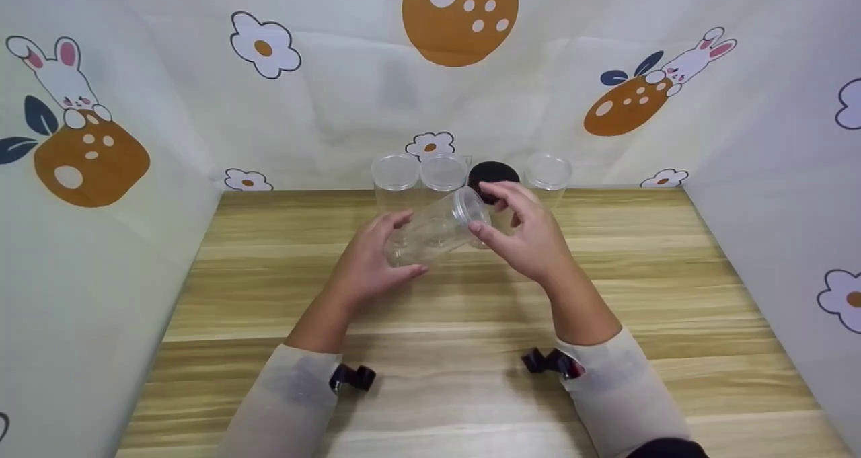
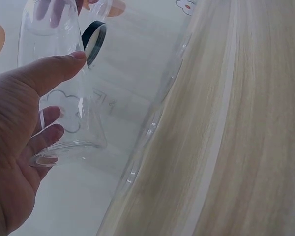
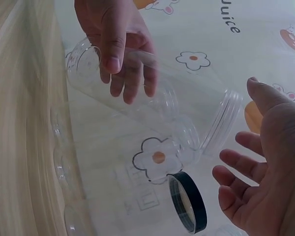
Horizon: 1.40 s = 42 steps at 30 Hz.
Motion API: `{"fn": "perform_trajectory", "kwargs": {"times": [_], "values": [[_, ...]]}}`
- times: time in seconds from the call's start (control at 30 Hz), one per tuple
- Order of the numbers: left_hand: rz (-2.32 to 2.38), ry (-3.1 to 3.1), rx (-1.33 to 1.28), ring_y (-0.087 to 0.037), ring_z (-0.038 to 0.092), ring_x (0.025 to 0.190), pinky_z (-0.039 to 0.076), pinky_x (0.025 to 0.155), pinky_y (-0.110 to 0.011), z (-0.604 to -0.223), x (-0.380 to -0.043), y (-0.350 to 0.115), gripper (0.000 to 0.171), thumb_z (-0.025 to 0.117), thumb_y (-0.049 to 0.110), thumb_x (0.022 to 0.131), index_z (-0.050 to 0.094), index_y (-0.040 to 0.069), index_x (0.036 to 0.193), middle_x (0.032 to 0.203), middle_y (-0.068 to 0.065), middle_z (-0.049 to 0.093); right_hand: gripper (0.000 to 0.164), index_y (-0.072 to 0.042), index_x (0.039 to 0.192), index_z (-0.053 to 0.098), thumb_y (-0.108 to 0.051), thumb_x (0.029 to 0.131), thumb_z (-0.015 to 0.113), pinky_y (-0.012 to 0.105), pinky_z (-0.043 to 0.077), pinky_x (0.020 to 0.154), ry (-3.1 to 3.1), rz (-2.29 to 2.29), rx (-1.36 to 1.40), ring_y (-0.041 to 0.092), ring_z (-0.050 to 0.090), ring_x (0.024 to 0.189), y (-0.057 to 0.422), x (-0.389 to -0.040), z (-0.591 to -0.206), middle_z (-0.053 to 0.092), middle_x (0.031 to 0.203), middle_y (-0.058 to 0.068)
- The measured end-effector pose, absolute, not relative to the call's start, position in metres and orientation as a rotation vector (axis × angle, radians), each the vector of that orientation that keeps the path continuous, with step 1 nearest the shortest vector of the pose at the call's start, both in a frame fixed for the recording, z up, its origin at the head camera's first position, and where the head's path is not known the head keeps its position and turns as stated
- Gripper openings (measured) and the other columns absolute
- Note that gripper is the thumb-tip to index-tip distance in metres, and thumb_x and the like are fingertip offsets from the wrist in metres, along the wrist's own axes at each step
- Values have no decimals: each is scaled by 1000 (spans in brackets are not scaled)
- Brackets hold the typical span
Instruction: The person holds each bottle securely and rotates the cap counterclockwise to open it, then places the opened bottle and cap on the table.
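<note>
A clear, see-through jar (image 1: 437, 229) is held tilted above the wooden table, its ridged mouth end up toward the right. My left hand (image 1: 370, 256) grips it near its base, thumb on one side and fingers round the other, as the right wrist view also shows. Beside the mouth end, my right hand (image 1: 535, 239) has its thumb and fingers spread and loosely bent. A gap shows between that hand and the jar (image 3: 206, 120) in the right wrist view. Behind them stands a jar with a black lid (image 1: 494, 173), partly hidden by the right fingers.
Two clear jars, one at the left (image 1: 395, 173) and one beside it (image 1: 444, 172), stand along the back edge. Another clear jar (image 1: 548, 172) stands right of the black-lidded one. A printed cloth wall (image 1: 336, 95) rises behind the wooden table (image 1: 444, 391) and along both sides.
</note>
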<state>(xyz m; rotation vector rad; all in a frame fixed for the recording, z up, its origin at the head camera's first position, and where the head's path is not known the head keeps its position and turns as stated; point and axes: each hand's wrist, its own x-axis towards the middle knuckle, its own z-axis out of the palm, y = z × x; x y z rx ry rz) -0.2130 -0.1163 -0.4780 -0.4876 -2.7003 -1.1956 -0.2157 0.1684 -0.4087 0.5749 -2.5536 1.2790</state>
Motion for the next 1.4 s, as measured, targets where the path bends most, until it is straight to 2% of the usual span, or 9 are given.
{"fn": "perform_trajectory", "kwargs": {"times": [0.1, 0.37, 0.47, 0.6, 0.77, 0.93, 1.07, 1.17, 1.4], "values": [[-1195, -2699, -485, -29, 57, 141, 43, 124, -56, -478, -213, -116, 93, 98, 42, 74, 54, 24, 154, 146, -2, 65, 59, -18, 144, 68, -44, 93, 82, 41, 54, 82, -2601, 1231, 524, 22, 63, 106, 167, -215, -409, 66, 142, 1], [-1193, -2698, -482, -29, 56, 141, 42, 124, -56, -479, -214, -117, 93, 97, 44, 74, 54, 23, 154, 146, -2, 65, 45, -21, 137, 73, -40, 97, 80, 41, 57, 82, -2589, 1266, 570, 18, 66, 107, 166, -215, -410, 69, 145, -1], [-1191, -2699, -476, -28, 56, 141, 42, 124, -56, -479, -214, -117, 93, 97, 44, 75, 54, 23, 154, 146, -2, 65, 45, -21, 141, 71, -35, 99, 77, 45, 59, 89, -2569, 1272, 663, 17, 64, 122, 168, -215, -411, 66, 151, -4], [-1211, -2698, -459, -28, 55, 142, 42, 125, -56, -480, -214, -118, 92, 98, 41, 75, 54, 23, 154, 146, -1, 64, 44, -21, 145, 68, -28, 102, 73, 50, 57, 109, -2544, 1273, 797, 20, 54, 148, 169, -215, -414, 59, 159, -7], [-1237, -2688, -438, -28, 55, 143, 42, 124, -58, -481, -214, -117, 92, 98, 39, 75, 54, 22, 154, 147, 0, 64, 43, -19, 143, 69, -13, 100, 71, 46, 50, 120, -2496, 1362, 871, 19, 49, 153, 169, -214, -413, 57, 161, -6], [-1247, -2672, -452, -25, 57, 140, 44, 123, -54, -482, -214, -117, 92, 99, 38, 75, 55, 21, 153, 145, -1, 65, 45, -19, 137, 72, -7, 94, 75, 47, 52, 117, -2462, 1435, 866, 17, 51, 150, 169, -215, -413, 60, 158, -6], [-1228, -2674, -460, -25, 57, 140, 44, 123, -53, -481, -213, -117, 92, 98, 40, 75, 54, 22, 153, 145, -1, 65, 43, -18, 138, 71, -18, 95, 80, 48, 54, 113, -2465, 1416, 825, 16, 53, 147, 168, -215, -412, 60, 156, -6], [-1219, -2671, -486, -26, 58, 140, 44, 124, -53, -479, -213, -116, 93, 98, 41, 75, 54, 21, 154, 145, -2, 65, 50, -18, 142, 68, -27, 95, 82, 50, 55, 109, -2482, 1385, 758, 18, 55, 142, 168, -214, -411, 59, 156, -4], [-1211, -2668, -522, -25, 58, 138, 44, 123, -51, -477, -212, -114, 93, 98, 41, 74, 55, 21, 154, 144, -2, 65, 62, -17, 147, 65, -39, 92, 83, 40, 51, 86, -2569, 1265, 580, 20, 61, 108, 168, -215, -409, 63, 145, 2]]}}
